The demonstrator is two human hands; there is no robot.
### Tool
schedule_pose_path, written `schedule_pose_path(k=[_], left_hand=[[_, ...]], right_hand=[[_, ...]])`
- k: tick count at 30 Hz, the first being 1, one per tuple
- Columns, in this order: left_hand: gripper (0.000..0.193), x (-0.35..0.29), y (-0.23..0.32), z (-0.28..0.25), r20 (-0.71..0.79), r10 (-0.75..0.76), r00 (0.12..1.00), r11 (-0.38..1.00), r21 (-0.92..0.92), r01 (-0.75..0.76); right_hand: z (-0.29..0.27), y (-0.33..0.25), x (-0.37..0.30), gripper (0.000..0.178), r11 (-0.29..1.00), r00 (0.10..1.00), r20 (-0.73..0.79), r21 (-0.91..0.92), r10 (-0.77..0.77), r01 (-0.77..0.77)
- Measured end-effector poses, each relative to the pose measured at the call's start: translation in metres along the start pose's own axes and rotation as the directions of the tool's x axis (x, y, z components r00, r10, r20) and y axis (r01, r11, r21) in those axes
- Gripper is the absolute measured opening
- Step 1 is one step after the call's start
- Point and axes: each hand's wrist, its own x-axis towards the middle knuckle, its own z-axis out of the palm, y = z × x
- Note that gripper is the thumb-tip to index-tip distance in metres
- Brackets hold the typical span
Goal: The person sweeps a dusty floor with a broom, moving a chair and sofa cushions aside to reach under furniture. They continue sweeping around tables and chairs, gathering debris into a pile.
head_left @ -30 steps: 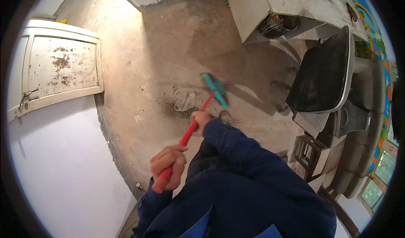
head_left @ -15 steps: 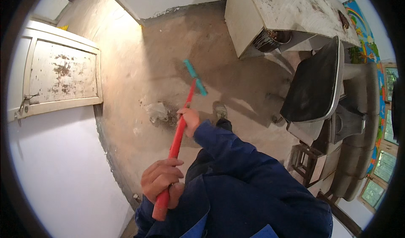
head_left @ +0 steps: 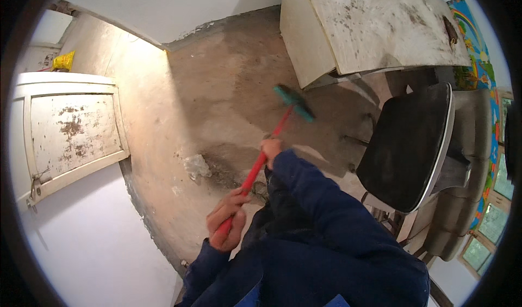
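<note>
Both my hands hold a broom with a red handle (head_left: 254, 172) and a teal head (head_left: 294, 102). My left hand (head_left: 227, 220) wraps round the handle close to its near end. Farther along, toward the head, my right hand (head_left: 272, 147) grips the same handle. The broom slants away to the right, its head out over the floor near the desk; whether the bristles touch the floor I cannot tell. Left of the handle lie a crumpled clear plastic bag (head_left: 197, 166) and a patch of dark dirt (head_left: 225, 172).
A worn white desk (head_left: 389, 27) stands at the far right. Nearer are a black-backed chair (head_left: 405, 144) and a grey sofa (head_left: 470, 144). At left, a scuffed white door (head_left: 70, 125) stands against a white wall; a yellow bag (head_left: 63, 61) lies beyond it.
The broom head has swung right and away, toward the desk. Both hands have moved right with the handle. The view has shifted, and the bin under the desk is now hidden.
</note>
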Motion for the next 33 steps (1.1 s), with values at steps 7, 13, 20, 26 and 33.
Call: schedule_pose_path(k=[7,13,20,26,33], left_hand=[[0.019,0.045,0.098,-0.024,-0.008,0.197,0.980,0.923,0.340,-0.183],[0.019,0.063,0.118,-0.036,0.025,0.273,0.962,0.914,0.304,-0.267],[0.021,0.075,0.075,-0.043,-0.102,0.067,0.993,0.997,0.037,-0.064],[0.021,0.090,0.085,-0.083,-0.110,0.208,0.972,0.973,0.128,-0.194],[0.028,0.120,0.095,-0.114,-0.107,0.297,0.949,0.947,0.159,-0.279]], right_hand=[[0.093,-0.020,-0.074,0.014,0.940,0.874,0.451,0.185,0.178,-0.287],[0.089,-0.050,-0.093,0.015,0.924,0.904,0.409,0.284,0.126,-0.257],[0.054,-0.053,-0.038,0.020,0.963,0.981,0.175,0.237,0.084,-0.125],[0.130,-0.057,-0.068,0.016,0.944,0.910,0.369,0.187,0.189,-0.272],[0.159,-0.098,-0.043,0.016,0.948,0.921,0.388,0.298,-0.017,-0.108]])
